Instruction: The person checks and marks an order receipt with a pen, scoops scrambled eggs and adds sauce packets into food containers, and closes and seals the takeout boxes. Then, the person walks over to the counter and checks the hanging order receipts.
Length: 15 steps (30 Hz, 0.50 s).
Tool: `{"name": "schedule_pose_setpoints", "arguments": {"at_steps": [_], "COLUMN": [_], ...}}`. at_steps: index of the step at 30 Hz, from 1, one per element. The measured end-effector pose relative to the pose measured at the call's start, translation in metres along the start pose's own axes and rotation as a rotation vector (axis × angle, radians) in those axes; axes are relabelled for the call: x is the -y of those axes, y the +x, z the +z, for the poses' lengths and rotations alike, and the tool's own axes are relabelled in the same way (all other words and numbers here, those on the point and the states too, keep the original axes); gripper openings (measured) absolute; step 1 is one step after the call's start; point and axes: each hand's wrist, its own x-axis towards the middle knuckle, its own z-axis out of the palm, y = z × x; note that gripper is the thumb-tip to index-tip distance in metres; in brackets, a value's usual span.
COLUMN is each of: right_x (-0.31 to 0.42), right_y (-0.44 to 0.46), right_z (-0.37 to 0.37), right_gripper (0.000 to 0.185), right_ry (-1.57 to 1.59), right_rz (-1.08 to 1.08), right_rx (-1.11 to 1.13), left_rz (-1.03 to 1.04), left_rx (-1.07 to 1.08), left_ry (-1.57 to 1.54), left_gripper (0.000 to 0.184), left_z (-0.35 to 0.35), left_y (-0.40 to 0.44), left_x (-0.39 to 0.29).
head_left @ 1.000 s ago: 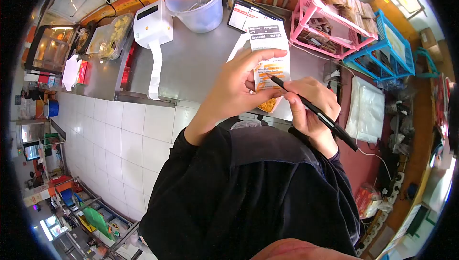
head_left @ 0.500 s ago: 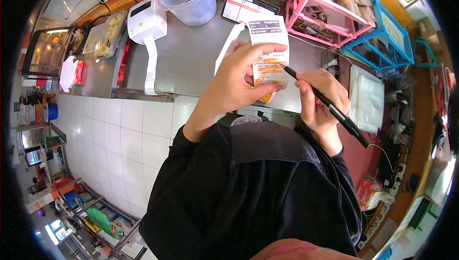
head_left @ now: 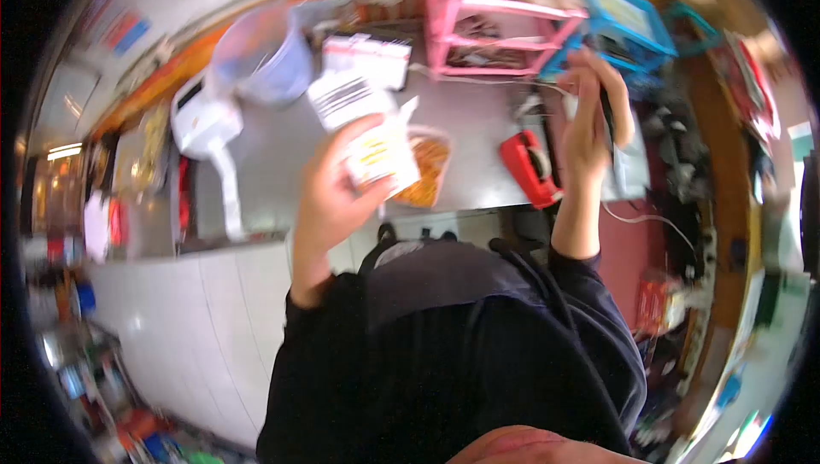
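My left hand [head_left: 325, 191] pinches a printed paper receipt [head_left: 376, 144] with orange highlighter marks, above the steel table. Just right of the receipt lies an open container of orange-brown food [head_left: 434, 165], partly covered by the paper. My right hand [head_left: 594, 114] is raised at the table's right side, below the blue rack. A black pen [head_left: 608, 114] is tucked in it, with both smeared by motion. A red tape dispenser [head_left: 528, 167] sits on the table between the container and my right wrist.
A white label printer [head_left: 203, 122] with a paper strip stands left, beside a translucent bucket [head_left: 263, 58]. A tablet [head_left: 369, 56] leans at the back. The pink rack [head_left: 440, 33] and blue rack [head_left: 628, 24] hold packets. A white cable [head_left: 658, 216] runs at right.
The view has swung right. My right hand has lifted the pen away from the receipt, up toward the blue rack. My left hand still holds the receipt; the container and tape dispenser have come into view.
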Motion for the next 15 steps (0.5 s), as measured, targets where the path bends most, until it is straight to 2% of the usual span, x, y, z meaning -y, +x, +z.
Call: {"name": "schedule_pose_setpoints", "arguments": {"at_steps": [2,4,6,8,10,12,13,15], "right_x": [-0.049,-0.145,-0.206,-0.303,-0.35,-0.383,-0.45,-0.43], "right_y": [0.051,0.1,0.143,0.179,0.206,0.208,0.206,0.227], "right_z": [-0.034,-0.073,-0.094,-0.105,-0.082,-0.064,-0.066,-0.058], "right_gripper": [0.012,0.012,0.016,0.031,0.035,0.039,0.04,0.041], "right_ry": [-0.234,-0.446,-0.741,-0.811,-1.171,-1.275,-1.339,-1.267], "right_rz": [0.019,0.087,0.151,0.044,0.338,0.377,0.389,0.542], "right_rx": [0.029,-0.026,0.016,0.197,0.618,0.945,0.923,1.082], "left_rz": [-0.095,-0.028,-0.058,-0.105,-0.148,-0.196,-0.17,-0.188], "left_rx": [-0.036,-0.101,-0.12,-0.148,-0.181,-0.208,-0.221,-0.247], "left_ry": [0.004,0.14,0.151,0.174,0.184,0.185,0.205,0.201], "left_gripper": [0.059,0.061,0.06,0.059,0.058,0.056,0.053,0.053], "left_z": [-0.009,-0.015,-0.022,-0.02,-0.014,-0.008,-0.002,0.003], "left_y": [0.0,0.001,0.001,0.003,0.008,0.011,0.013,0.017], "left_x": [-0.009,-0.009,-0.006,-0.005,0.0,0.008,0.008,0.015]}}
